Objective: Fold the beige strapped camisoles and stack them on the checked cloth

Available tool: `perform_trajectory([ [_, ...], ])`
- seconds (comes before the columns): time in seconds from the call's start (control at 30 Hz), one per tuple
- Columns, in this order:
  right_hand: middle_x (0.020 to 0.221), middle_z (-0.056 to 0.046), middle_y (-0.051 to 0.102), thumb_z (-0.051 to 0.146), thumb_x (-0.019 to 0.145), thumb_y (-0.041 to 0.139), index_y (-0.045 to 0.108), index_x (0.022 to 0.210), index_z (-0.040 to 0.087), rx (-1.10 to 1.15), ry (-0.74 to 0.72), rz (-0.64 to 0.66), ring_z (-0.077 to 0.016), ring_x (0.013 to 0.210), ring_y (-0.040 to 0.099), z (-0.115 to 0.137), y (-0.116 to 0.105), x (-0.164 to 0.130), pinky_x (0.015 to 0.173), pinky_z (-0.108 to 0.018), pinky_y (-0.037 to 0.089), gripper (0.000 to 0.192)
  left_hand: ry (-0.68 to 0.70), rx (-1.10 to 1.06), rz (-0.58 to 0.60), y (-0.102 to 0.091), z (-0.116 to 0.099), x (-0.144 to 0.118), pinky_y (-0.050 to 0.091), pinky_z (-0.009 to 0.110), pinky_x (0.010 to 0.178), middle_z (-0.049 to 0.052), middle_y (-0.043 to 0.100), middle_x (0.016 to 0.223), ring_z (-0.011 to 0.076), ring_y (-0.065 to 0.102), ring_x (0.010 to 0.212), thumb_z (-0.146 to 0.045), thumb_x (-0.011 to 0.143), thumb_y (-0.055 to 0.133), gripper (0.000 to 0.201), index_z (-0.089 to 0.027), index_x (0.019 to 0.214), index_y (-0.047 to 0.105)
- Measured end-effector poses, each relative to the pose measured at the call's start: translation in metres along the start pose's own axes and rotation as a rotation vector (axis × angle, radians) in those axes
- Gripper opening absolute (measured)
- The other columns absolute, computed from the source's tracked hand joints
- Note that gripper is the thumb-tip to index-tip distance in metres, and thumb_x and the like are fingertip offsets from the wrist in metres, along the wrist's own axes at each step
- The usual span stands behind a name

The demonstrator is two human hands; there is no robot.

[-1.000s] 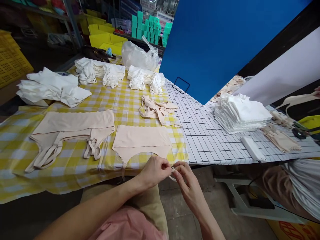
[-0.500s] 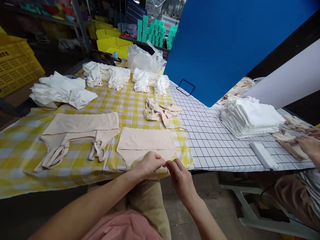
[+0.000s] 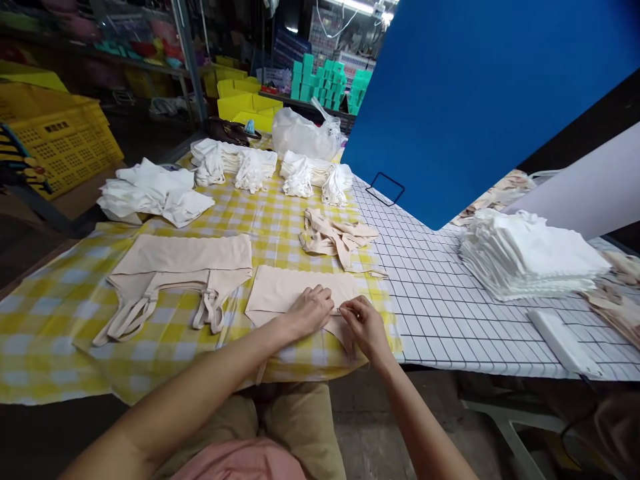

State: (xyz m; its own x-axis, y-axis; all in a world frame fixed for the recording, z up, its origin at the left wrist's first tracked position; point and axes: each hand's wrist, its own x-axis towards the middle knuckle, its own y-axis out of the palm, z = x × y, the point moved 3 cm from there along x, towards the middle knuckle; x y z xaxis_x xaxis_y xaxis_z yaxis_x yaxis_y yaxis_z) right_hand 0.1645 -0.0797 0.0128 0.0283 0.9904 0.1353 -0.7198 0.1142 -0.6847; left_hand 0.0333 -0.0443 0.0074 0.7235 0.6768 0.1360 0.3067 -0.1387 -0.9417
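Observation:
A beige strappy top [image 3: 275,288] lies flat on the yellow checked cloth in front of me, its lower right part under my hands. My left hand [image 3: 313,312] rests on this top with curled fingers; whether they pinch the fabric is hidden. Close beside it, my right hand [image 3: 364,325] is closed, thumb and fingertips pinching something small at the top's folded edge. A second beige top [image 3: 185,257] is spread out to the left, its straps looped towards me. Farther back lies a crumpled heap of beige straps and fabric [image 3: 333,235].
White folded tops [image 3: 235,162] and a loose white pile [image 3: 155,190] sit at the back left. On the grid cloth to the right are a white stack [image 3: 530,253] and a white bar-shaped device [image 3: 565,343]. A blue panel [image 3: 450,100] rises behind.
Both hands have moved from the table's front edge up onto the beige top. The view has shifted, and the other person's hand at the far right is out of sight.

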Motion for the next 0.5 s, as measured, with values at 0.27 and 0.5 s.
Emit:
perform_trajectory([
  [0.27, 0.071, -0.005, 0.062, 0.041, 0.068, 0.055, 0.062, 0.069, 0.017, 0.175, 0.171, 0.046, -0.0181, 0.067, 0.056, -0.016, 0.009, 0.014, 0.063, -0.029, 0.043, 0.025, -0.038, -0.052, -0.029, 0.011, 0.009, 0.008, 0.045, 0.029, 0.074, 0.006, 0.06, 0.089, 0.019, 0.051, 0.09, -0.012, 0.079, 0.05, 0.016, -0.015, 0.083, 0.065],
  [0.5, 0.07, -0.003, 0.062, 0.036, 0.068, 0.055, 0.063, 0.068, 0.018, 0.197, 0.161, 0.039, -0.0179, 0.069, 0.056, -0.004, 0.013, 0.017, 0.063, -0.028, 0.042, 0.021, -0.169, -0.236, -0.06, 0.018, 0.021, 0.014, 0.043, 0.028, 0.075, 0.005, 0.058, 0.083, 0.0184, 0.051, 0.086, -0.015, 0.076, 0.053, 0.014, -0.016, 0.077, 0.067],
])
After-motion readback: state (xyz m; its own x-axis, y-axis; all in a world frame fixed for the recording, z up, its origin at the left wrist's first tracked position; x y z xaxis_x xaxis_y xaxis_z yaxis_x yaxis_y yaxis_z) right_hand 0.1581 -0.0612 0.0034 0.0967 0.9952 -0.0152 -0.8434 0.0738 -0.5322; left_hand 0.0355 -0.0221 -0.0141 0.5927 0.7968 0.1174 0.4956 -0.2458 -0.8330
